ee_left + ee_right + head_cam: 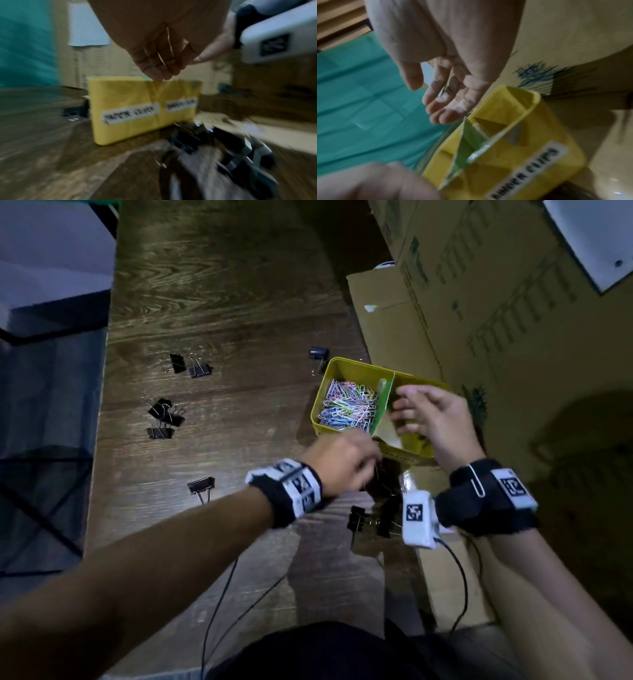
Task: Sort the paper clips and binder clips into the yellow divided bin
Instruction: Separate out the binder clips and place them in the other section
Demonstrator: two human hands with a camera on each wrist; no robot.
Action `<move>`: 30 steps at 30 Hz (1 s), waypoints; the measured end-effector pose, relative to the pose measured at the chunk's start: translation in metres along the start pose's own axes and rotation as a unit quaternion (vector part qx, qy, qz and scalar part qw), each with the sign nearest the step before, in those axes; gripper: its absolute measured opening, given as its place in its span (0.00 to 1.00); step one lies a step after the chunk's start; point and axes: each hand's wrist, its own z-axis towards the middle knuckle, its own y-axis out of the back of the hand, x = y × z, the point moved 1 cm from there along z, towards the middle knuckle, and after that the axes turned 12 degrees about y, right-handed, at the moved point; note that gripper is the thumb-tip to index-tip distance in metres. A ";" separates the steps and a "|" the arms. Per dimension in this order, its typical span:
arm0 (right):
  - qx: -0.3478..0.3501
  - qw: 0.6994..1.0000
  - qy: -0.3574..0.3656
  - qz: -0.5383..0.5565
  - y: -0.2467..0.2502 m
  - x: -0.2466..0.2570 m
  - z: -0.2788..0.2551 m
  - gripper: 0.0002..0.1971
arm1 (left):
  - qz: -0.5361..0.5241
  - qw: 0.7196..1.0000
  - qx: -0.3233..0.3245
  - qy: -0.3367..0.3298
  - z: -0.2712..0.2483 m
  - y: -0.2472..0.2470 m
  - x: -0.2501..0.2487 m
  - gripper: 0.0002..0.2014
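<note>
The yellow divided bin (356, 363) (128, 97) (488, 180) stands at the table's right side, with a green divider (382, 402) (467, 138). Its left compartment holds a heap of coloured paper clips (346, 405). My right hand (404, 412) (426, 100) hovers over the right compartment, labelled for binder clips, with relaxed fingers and nothing in it. My left hand (368, 460) (163, 70) is at the bin's near wall, fingers curled round a thin wire clip (169, 44), apparently a paper clip. A pile of black binder clips (373, 508) (197, 136) lies just below it.
Loose black binder clips lie on the wooden table: a pair (191, 366) at the far left, a cluster (164, 416), a single one (202, 486) nearer, and one (318, 354) behind the bin. Cardboard boxes (479, 302) wall off the right side. The table edge runs along the left.
</note>
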 end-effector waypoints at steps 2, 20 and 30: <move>-0.014 0.999 0.005 -0.038 0.008 -0.012 -0.008 0.05 | 0.057 0.992 0.046 -0.100 -0.012 -0.034 -0.012 0.10; 0.136 0.843 0.136 -0.502 0.005 -0.045 -0.006 0.07 | 0.176 0.968 0.161 0.081 -0.080 -0.053 0.096 0.23; 0.093 0.876 0.190 -0.434 -0.064 0.005 0.003 0.10 | 0.110 0.974 0.065 0.189 -0.127 0.019 0.177 0.28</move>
